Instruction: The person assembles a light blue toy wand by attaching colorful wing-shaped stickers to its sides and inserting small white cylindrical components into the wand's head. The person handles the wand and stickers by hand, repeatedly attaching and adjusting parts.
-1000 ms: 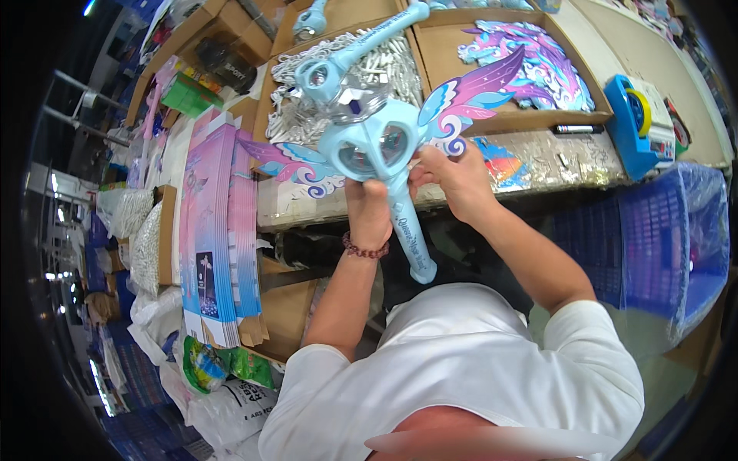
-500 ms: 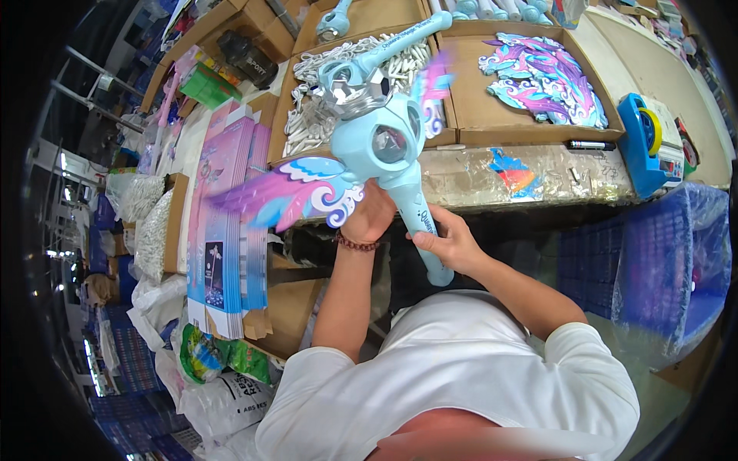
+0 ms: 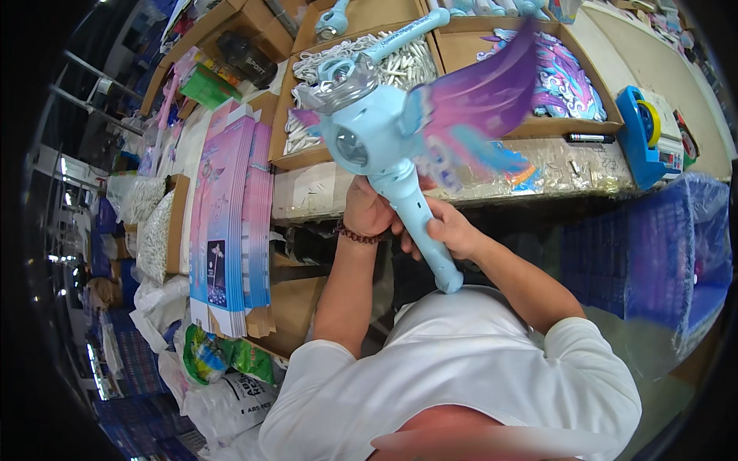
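Observation:
A light blue toy wand (image 3: 407,196) stands tilted in front of me, its round head up and its handle pointing toward my shirt. My right hand (image 3: 452,229) is closed round the handle, with the thumb lying along its side. Behind the upper handle, my left hand (image 3: 367,209) curls against the wand; several of its fingers are hidden. A purple, pink and blue wing (image 3: 488,92), blurred by motion, sticks out from the right of the head. Only a bit of another wing shows at the head's left. A clear faceted cap (image 3: 342,91) tops the head.
Behind the wand, a cardboard tray (image 3: 392,65) holds white corded parts with another blue wand lying across it. The right-hand tray (image 3: 607,127) contains loose wings. Stacked printed boxes (image 3: 223,223) stand left; a blue tape dispenser (image 3: 642,150) and black marker (image 3: 590,138) lie right.
The wand has turned about its handle, so one wing has swung to the right and the other is mostly hidden. My left hand has shifted slightly, its fingers now behind the handle.

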The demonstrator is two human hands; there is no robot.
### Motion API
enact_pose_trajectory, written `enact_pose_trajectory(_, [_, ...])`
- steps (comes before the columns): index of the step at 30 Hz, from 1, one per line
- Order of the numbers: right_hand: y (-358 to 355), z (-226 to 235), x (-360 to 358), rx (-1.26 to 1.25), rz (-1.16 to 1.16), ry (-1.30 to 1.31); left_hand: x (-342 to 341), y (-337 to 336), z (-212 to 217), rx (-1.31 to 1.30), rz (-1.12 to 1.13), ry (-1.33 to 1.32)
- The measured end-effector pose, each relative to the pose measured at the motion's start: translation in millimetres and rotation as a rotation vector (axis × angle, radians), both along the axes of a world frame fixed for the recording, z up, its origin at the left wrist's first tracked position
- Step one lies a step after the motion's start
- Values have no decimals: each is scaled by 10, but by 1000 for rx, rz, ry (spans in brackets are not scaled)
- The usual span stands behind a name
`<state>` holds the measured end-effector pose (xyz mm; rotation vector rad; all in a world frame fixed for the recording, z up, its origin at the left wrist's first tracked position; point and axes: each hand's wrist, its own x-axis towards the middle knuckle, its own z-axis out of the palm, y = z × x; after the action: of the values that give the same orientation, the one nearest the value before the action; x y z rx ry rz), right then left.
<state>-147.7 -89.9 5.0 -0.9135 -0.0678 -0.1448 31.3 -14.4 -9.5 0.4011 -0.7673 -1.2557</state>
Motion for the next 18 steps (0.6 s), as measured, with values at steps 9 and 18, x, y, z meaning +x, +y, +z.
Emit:
enact_pose_trajectory(9, [140,-146,27,-208,-382,138,-224,-41,225,20,167,-6])
enact_pose_trajectory(18, [224,-608,3,-206,-158,197,21,-69,338,-243,-152,239])
